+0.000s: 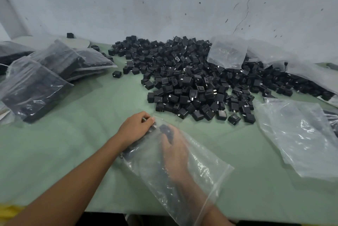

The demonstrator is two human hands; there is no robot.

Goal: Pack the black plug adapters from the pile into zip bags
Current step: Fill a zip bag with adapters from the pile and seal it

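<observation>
Fingers of the left hand (136, 127) clench the zip bag (201, 176) at its far end. Right hand (175, 150) lies inside it, grip unclear through plastic; adapter pile (192, 79) sits beyond.

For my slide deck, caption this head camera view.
Right hand inside a clear zip bag, left hand gripping its far end, near the black adapter pile.

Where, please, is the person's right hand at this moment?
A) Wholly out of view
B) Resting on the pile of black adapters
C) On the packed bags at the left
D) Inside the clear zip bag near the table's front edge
D: the right hand shows through the clear plastic of the zip bag, its forearm entering at the open mouth, while the left hand grips the bag's far end.
</observation>
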